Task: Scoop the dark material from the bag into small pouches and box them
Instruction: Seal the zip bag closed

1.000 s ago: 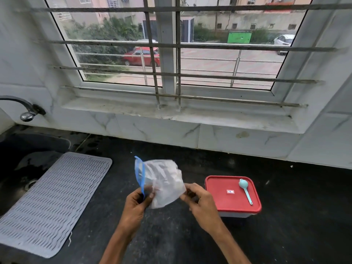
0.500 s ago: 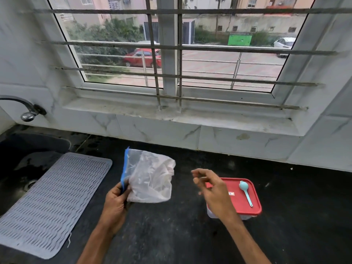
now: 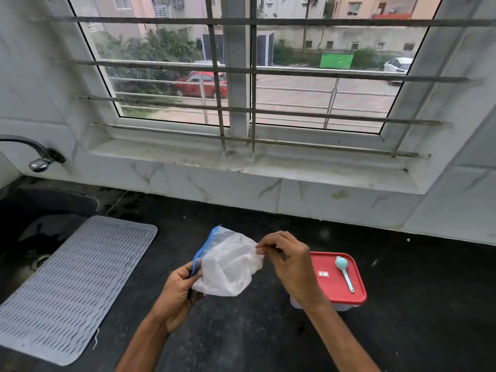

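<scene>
- Our left hand point(image 3: 178, 294), forearm entering from 6 o'clock, grips the blue-edged bag point(image 3: 228, 267) at its 8 o'clock corner.
- Our right hand point(image 3: 290, 264), fingers curled, pinches the bag's 2 o'clock edge.
- We hold the bag above the counter point(image 3: 402, 304); the red-lidded box point(image 3: 330, 288) lies at its 3 o'clock.

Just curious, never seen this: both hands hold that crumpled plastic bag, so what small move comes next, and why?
Probably draw the hands apart to straighten the bag: it is crumpled, the left hand grips its blue-strip end, the right hand pinches the opposite edge; the spoon lies on the lid.
</scene>
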